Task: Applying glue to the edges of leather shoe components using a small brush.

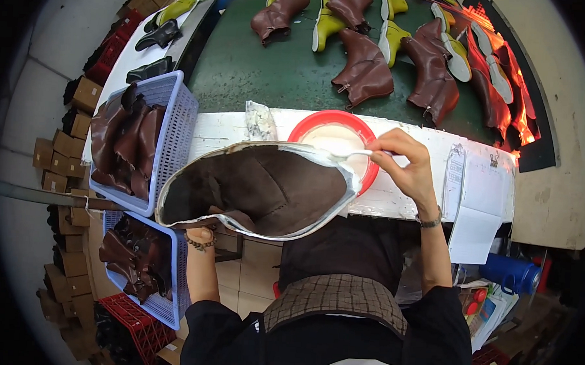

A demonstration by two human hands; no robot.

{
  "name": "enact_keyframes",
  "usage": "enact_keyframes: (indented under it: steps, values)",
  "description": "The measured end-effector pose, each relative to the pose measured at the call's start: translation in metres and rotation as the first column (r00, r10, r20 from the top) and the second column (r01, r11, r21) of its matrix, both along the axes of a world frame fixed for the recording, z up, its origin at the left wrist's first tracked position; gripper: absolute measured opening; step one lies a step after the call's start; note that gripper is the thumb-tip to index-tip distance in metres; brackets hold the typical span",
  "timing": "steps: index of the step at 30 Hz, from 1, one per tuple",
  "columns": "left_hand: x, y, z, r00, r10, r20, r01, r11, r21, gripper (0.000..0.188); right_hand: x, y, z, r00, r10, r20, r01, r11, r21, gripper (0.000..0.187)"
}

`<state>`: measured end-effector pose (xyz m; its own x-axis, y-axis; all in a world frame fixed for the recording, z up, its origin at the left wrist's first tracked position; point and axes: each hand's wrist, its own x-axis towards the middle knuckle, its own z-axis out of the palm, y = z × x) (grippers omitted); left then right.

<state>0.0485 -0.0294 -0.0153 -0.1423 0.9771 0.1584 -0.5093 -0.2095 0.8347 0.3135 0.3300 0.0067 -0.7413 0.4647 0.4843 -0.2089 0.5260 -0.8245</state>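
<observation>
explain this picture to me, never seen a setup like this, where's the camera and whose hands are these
There is no machine here, just one person's bare hands. The single picture comes from a wide fisheye camera worn on that person's head, looking down, so straight edges bend.

The right hand pinches a thin white tool by the rim of a large brown piece. The left hand, mostly hidden, is under that piece's left side.

On the white table sits a red bowl of white stuff. Beyond, brown boot uppers and yellow-green shoe shapes lie on a green surface.
</observation>
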Motion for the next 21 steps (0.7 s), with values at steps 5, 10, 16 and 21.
enact_keyframes:
  steps: [5,10,16,21]
  values:
    - [0.013,0.010,-0.001,0.993,-0.077,0.088,0.073,0.996,0.049,0.120,-0.010,-0.002,0.012,1.000,0.022,0.003,-0.022,1.000,-0.011,0.016]
    - [0.028,0.052,0.000,0.977,-0.140,0.162,0.122,0.986,0.116,0.120,-0.037,-0.003,0.028,0.994,0.083,-0.072,-0.077,0.994,0.078,0.015]
    - [0.043,0.079,-0.002,0.954,-0.172,0.244,0.124,0.972,0.201,0.120,-0.030,0.005,0.038,0.998,0.051,-0.025,-0.044,0.974,0.224,0.016]
    - [0.040,0.069,-0.006,0.916,-0.302,0.264,0.337,0.937,-0.097,0.112,-0.035,0.010,0.052,0.992,0.122,0.036,-0.127,0.926,0.356,0.016]
